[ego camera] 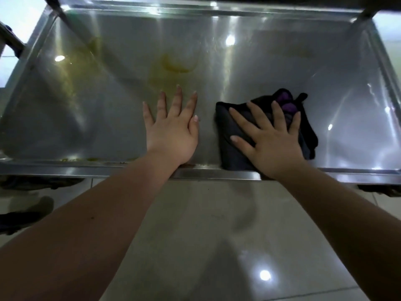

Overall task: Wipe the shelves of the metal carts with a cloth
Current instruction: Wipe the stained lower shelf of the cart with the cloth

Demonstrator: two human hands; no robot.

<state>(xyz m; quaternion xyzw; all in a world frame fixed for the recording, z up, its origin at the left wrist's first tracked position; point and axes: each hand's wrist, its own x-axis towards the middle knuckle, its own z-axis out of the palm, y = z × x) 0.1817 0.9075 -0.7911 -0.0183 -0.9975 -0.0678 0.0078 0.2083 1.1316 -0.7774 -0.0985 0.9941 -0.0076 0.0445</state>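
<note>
A stainless steel cart shelf with a raised rim fills the upper half of the head view. Yellowish smears mark its middle and left side. A dark cloth with purple patches lies on the shelf near the front rim, right of centre. My right hand presses flat on the cloth, fingers straight and spread. My left hand lies flat on the bare metal just left of the cloth, fingers straight, its fingertips at the edge of the central smear.
Cart posts rise at the back left and back right corners. A glossy tiled floor lies in front of the cart. A dark object rests on the floor at the left.
</note>
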